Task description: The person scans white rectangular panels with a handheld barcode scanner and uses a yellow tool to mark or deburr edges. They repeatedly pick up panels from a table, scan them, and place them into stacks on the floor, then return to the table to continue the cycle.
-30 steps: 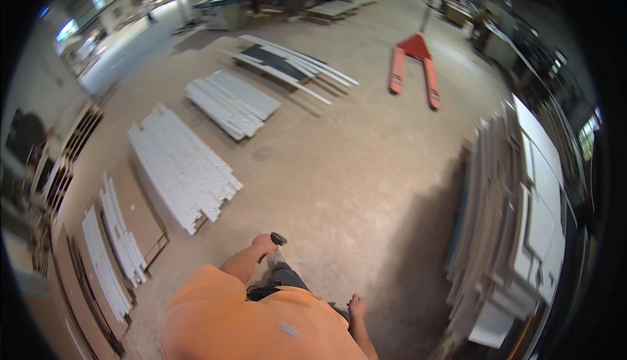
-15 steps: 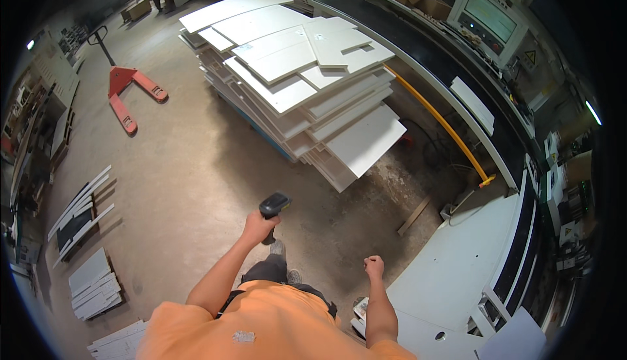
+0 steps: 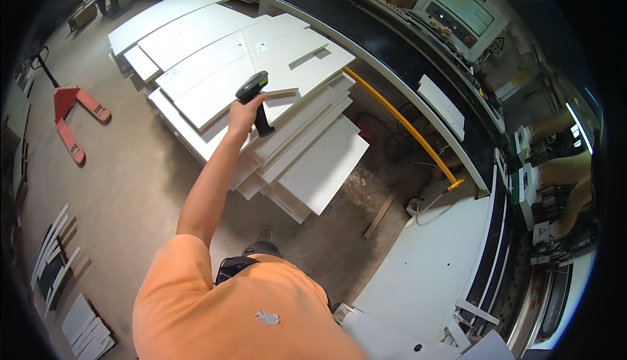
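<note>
— What is that in the left hand?

— A handheld scanner, black, pistol-shaped, with a blunt head tipped with a lighter band and a dark grip running down out of the fist.

— How does the hand have it?

— Fingers wrapped tight round the grip; the head sticks out above the hand, toward the far side, the grip's end pokes out to its right.

— And where is it?

— Held at arm's length over the stack of white panels, above its middle, not touching them. A red pallet jack stands well off to the left on the concrete floor.

— The right hand?

— Out of sight, so I cannot tell.
</note>
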The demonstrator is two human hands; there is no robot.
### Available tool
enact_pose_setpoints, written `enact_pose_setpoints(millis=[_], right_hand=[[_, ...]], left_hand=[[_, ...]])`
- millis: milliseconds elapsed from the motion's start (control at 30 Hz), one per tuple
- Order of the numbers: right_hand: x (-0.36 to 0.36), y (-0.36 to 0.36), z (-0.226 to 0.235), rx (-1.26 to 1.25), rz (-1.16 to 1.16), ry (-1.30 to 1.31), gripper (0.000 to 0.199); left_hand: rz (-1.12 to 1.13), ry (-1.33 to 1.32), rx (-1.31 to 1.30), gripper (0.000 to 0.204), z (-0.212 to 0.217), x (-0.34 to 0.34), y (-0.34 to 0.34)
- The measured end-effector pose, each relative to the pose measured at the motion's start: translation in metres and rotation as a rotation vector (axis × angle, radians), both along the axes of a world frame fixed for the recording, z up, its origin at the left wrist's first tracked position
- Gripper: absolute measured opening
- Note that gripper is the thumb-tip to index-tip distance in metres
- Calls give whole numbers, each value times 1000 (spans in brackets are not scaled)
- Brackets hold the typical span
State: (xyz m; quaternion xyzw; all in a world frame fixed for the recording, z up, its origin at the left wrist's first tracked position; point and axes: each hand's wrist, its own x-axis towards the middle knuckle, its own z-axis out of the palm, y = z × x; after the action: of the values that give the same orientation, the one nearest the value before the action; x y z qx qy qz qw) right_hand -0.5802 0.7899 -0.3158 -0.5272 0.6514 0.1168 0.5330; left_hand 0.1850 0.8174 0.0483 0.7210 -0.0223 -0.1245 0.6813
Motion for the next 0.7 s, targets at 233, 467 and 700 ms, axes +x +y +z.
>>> enact_pose_setpoints(millis=[233, 467, 700], right_hand=[[110, -83, 42, 54, -137, -286, 20], [294, -196, 146, -244, -96, -385, 18], [456, -261, 257, 489, -172, -1353, 40]], left_hand=[[-28, 146, -33, 39, -26, 80, -54], [-114, 176, -77, 36, -17, 17, -83], [-369, 280, -149, 40, -38, -189, -141]])
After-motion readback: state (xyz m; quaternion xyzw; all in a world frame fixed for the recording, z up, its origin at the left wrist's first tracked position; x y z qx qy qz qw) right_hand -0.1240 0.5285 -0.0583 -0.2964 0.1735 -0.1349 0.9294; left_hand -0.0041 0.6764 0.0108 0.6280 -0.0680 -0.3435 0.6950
